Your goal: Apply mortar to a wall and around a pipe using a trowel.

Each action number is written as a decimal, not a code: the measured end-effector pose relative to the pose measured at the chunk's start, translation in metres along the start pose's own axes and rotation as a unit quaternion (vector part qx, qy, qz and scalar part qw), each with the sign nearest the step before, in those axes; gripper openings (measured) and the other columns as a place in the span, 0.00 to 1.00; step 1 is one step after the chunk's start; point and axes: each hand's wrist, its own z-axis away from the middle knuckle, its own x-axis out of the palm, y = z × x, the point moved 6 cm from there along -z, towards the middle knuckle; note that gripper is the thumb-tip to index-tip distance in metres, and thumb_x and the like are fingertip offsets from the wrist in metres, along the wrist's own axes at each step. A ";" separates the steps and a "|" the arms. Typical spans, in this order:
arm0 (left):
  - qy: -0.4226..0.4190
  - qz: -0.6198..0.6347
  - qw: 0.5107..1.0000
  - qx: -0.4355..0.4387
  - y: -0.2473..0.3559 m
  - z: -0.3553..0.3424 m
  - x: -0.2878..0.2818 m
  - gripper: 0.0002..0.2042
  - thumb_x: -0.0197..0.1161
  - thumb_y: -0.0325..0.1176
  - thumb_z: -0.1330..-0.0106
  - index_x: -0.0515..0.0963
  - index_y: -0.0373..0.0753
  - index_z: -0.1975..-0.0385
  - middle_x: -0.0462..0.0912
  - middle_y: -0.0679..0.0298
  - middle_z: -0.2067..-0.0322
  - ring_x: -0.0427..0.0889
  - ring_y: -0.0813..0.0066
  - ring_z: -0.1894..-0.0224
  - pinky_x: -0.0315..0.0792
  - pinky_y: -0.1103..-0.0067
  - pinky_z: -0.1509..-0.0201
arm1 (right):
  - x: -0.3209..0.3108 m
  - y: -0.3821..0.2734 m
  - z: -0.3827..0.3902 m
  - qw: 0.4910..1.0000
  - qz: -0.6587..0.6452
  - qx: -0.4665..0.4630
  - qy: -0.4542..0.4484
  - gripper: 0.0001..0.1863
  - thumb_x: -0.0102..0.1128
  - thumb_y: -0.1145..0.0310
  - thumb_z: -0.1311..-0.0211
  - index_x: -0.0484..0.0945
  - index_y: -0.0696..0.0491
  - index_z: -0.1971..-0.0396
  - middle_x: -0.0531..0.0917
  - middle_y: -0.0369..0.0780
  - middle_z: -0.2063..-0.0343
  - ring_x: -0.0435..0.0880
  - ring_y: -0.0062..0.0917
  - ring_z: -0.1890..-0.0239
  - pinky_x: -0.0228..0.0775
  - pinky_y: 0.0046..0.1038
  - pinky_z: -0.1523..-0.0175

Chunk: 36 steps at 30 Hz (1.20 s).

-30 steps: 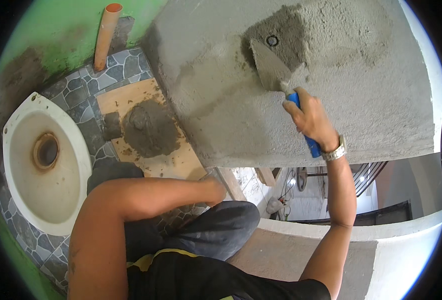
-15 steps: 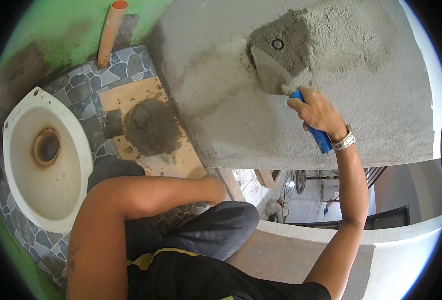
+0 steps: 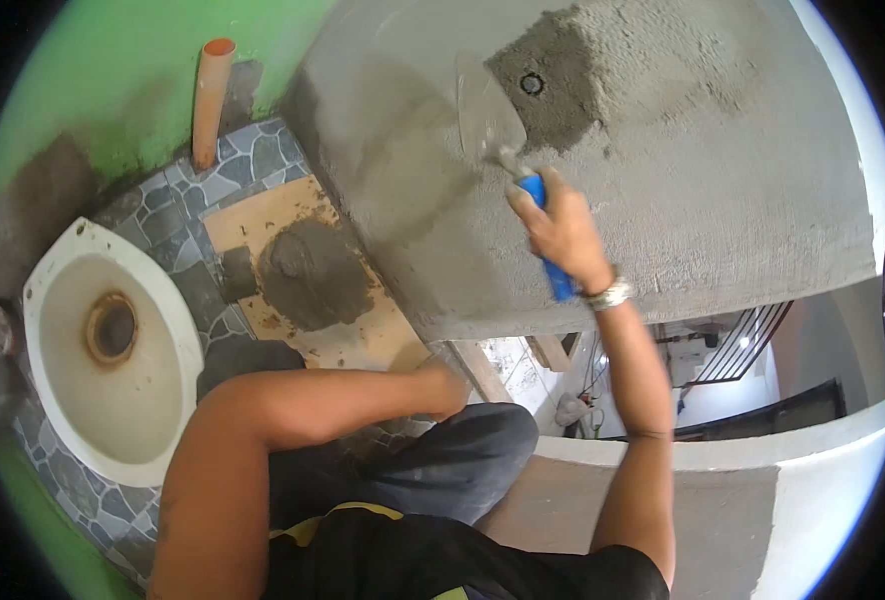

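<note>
Trowel [image 3: 490, 115] is over the grey plaster [image 3: 663, 210], just left of the dark wet patch [image 3: 563, 50]; blade points up and a bit left, looks flat on the plaster or nearly so, contact hard to confirm with the blur. Right hand [image 3: 568, 230] is closed around the blue handle [image 3: 546, 240], thumb toward the blade, nothing else in it.

Step in hand, as judged: smoothing plaster beside the patch. Patch is darker and rougher than the plaster left of it and surrounds a small round fitting [image 3: 532, 84]; rough band [image 3: 673, 60] to the right looks less worked too. Next move probably calls for a low blade angle, even pressure, and a stroke that meets the patch edge without dragging mortar into the fitting. If the blade runs dry, more mix is within reach.

That mix: mortar heap [image 3: 315, 275] on the wooden board [image 3: 388, 335], below and left of the trowel, on the stone-pattern floor [image 3: 168, 225]. Left hand [image 3: 446, 390] is near the board's lower corner, by the knee [image 3: 473, 450]; fingers hidden, can't tell how open or whether it holds anything. Farther left: toilet bowl [image 3: 73, 385]; orange pipe [image 3: 211, 110] stands against the green wall [image 3: 133, 60].
</note>
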 end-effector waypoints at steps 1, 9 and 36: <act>-0.004 -0.041 0.999 0.029 0.004 -0.010 0.013 0.15 0.70 0.36 0.45 0.88 0.41 0.58 0.88 0.56 0.57 0.87 0.55 0.53 0.80 0.58 0.55 | 0.016 -0.004 -0.002 0.997 -0.051 0.022 0.050 0.21 0.60 0.57 0.31 0.73 0.63 0.56 0.82 0.55 0.75 0.85 0.49 0.71 0.74 0.43 0.66; -0.033 -0.065 0.997 0.038 0.017 0.007 0.011 0.14 0.69 0.34 0.46 0.88 0.41 0.59 0.88 0.55 0.55 0.87 0.58 0.52 0.80 0.63 0.51 | 0.138 0.001 -0.060 0.919 -0.298 0.026 0.255 0.23 0.56 0.61 0.29 0.66 0.65 0.46 0.81 0.58 0.70 0.82 0.55 0.67 0.71 0.48 0.61; -0.042 -0.041 0.998 0.009 0.011 0.009 0.000 0.16 0.72 0.33 0.48 0.87 0.39 0.57 0.87 0.57 0.52 0.86 0.62 0.49 0.79 0.63 0.50 | 0.150 0.023 -0.081 0.918 -0.277 0.033 0.283 0.22 0.57 0.60 0.29 0.68 0.63 0.48 0.79 0.43 0.80 0.80 0.29 0.84 0.73 0.35 0.77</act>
